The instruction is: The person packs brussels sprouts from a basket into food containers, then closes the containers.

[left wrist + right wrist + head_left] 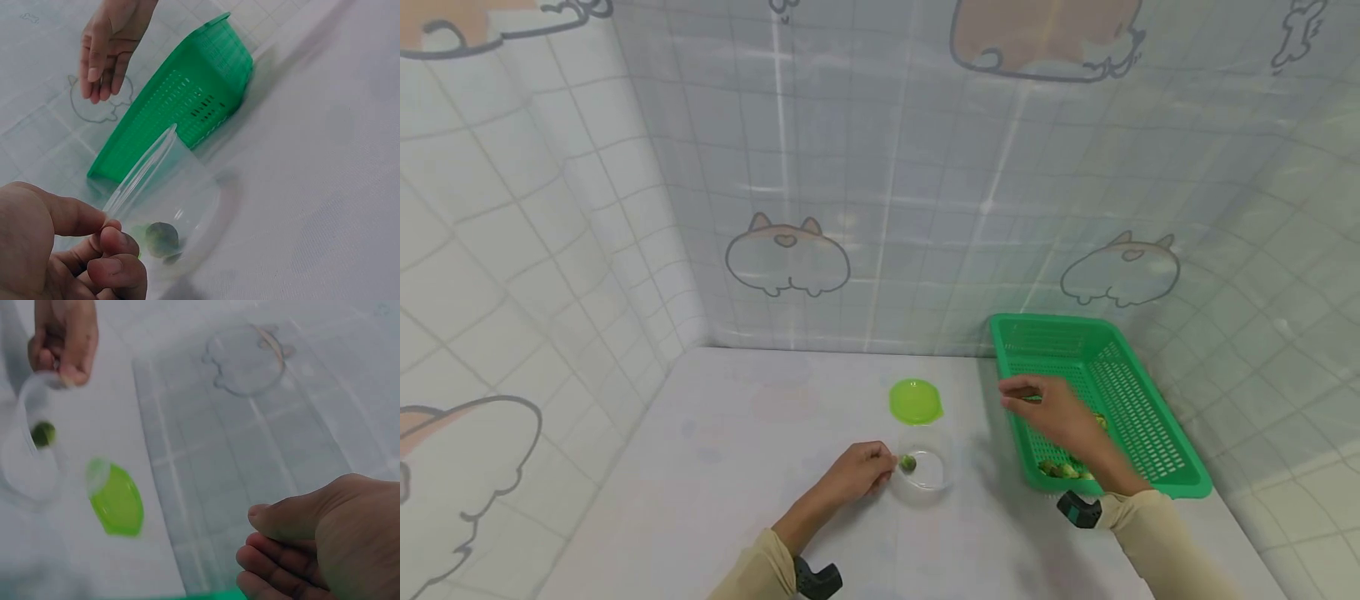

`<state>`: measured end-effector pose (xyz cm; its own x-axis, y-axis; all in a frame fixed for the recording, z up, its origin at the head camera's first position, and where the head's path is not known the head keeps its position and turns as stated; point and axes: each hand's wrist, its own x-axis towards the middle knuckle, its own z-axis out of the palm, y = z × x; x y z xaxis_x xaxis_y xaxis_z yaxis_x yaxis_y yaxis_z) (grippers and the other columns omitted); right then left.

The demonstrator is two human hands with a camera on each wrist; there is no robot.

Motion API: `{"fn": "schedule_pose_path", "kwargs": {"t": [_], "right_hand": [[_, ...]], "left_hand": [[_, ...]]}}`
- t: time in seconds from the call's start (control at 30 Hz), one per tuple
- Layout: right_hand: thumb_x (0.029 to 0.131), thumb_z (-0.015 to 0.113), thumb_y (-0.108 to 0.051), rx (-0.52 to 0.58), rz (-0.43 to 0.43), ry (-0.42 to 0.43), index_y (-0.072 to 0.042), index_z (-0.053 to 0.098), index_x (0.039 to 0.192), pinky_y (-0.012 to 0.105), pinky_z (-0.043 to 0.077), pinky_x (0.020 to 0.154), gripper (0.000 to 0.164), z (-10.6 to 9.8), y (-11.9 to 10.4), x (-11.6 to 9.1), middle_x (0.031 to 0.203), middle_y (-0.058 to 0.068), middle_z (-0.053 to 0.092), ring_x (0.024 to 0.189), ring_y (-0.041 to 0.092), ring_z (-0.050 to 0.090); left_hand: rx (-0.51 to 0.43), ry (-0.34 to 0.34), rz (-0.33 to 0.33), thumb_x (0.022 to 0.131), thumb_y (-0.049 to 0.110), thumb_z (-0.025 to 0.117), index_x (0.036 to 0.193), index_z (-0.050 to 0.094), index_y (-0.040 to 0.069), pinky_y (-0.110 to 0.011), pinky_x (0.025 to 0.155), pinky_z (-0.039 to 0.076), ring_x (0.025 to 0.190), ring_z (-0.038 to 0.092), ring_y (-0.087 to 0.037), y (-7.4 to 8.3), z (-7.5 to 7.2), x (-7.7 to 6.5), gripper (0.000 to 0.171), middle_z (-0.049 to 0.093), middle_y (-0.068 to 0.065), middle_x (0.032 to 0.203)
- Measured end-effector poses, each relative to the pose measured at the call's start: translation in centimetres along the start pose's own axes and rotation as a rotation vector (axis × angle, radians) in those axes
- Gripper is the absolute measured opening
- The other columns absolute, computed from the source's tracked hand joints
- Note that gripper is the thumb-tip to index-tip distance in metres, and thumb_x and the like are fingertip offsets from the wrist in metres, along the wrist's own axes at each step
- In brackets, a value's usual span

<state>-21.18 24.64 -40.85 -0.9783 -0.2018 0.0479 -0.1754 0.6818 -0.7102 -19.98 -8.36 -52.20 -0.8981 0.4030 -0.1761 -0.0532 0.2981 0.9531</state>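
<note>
My left hand [861,469] pinches the rim of a clear plastic tub [197,187] between thumb and fingers. Inside the tub lies one small round green vegetable [162,239], which looks like a Brussels sprout. My right hand [1051,410] hangs over the left side of a green plastic basket [1157,417]. Its fingers are loosely bent, and the right wrist view shows nothing held in them. More small green vegetables [1063,471] lie in the basket's near part, partly hidden by the right forearm.
A bright green lid [915,402] lies flat on the white tabletop [760,417], just beyond the tub. The basket stands at the table's right, close to the walls. Tile-patterned sheeting [910,183] with cartoon animals encloses the back and both sides.
</note>
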Motion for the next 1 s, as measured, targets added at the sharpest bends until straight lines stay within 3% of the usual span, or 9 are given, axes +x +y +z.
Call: {"fn": "schedule_pose_path", "kwargs": {"t": [0.2, 0.4, 0.67, 1.0], "right_hand": [[0.098, 0.067, -0.026, -0.045, -0.017, 0.050, -0.007, 0.067, 0.127, 0.050, 0.054, 0.087, 0.035, -1.6, 2.5, 0.3, 0.122, 0.013, 0.069, 0.114, 0.037, 0.062], [0.098, 0.067, -0.027, -0.118, 0.000, 0.058, -0.006, 0.067, 0.127, 0.051, 0.054, 0.085, 0.035, -2.1, 4.2, 0.7, 0.123, 0.017, 0.068, 0.114, 0.040, 0.062], [0.099, 0.066, -0.026, -0.128, 0.050, -0.007, -0.001, 0.064, 0.130, 0.050, 0.054, 0.085, 0.040, -2.3, 6.4, 1.8, 0.124, 0.021, 0.066, 0.112, 0.040, 0.062], [0.099, 0.064, -0.018, -0.159, 0.027, -0.099, 0.005, 0.061, 0.131, 0.050, 0.054, 0.084, 0.039, -2.1, 8.3, 4.1, 0.126, 0.026, 0.064, 0.112, 0.043, 0.062]], "left_hand": [[-0.007, -0.004, -0.002, 0.099, 0.023, 0.060, 0.092, 0.062, -0.004, -0.025, 0.051, 0.037, 0.054, 0.044, -0.011, 0.0, -0.1, 0.0, 0.028, 0.052, 0.002, 0.066], [-0.006, 0.003, -0.014, 0.098, 0.022, 0.061, 0.089, 0.063, -0.001, -0.025, 0.051, 0.036, 0.053, 0.044, -0.011, -0.1, -0.1, 0.1, 0.025, 0.052, 0.002, 0.065], [-0.001, -0.008, -0.019, 0.099, 0.022, 0.060, 0.088, 0.063, -0.001, -0.023, 0.050, 0.036, 0.053, 0.044, -0.010, -0.3, -0.1, 0.2, 0.025, 0.053, 0.003, 0.065], [-0.012, -0.007, -0.020, 0.099, 0.021, 0.060, 0.087, 0.062, -0.001, -0.024, 0.049, 0.036, 0.053, 0.043, -0.010, -0.3, -0.2, 0.3, 0.025, 0.052, 0.003, 0.064]]}}
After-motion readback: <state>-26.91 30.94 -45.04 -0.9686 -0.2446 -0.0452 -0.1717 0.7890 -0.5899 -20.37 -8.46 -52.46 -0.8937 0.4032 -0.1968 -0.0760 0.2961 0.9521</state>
